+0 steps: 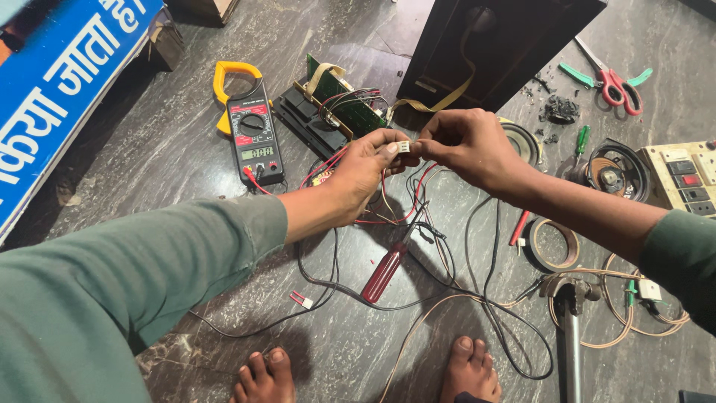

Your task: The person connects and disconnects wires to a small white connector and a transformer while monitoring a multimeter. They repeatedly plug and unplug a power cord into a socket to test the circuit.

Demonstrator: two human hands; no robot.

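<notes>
My left hand [365, 166] and my right hand [466, 145] meet over the dark stone floor, both pinching a small white wire connector [403, 147]. Red, black and white wires [406, 195] hang from the connector down to the floor. Just behind my hands lies a green circuit board [339, 95] on a black base, with a beige ribbon cable [447, 95] running to a dark speaker cabinet [500, 45]. A clamp meter [252, 128] with a yellow jaw lies to the left, its red probe lead plugged in.
A red-handled screwdriver [385, 270] lies under my hands among tangled cables. Tape roll [553, 243], small green screwdriver [580, 142], loose speaker driver [615, 170], scissors [615, 80] and a beige power strip [686, 179] sit at right. A blue signboard [60, 82] leans at left. My bare feet [261, 377] show below.
</notes>
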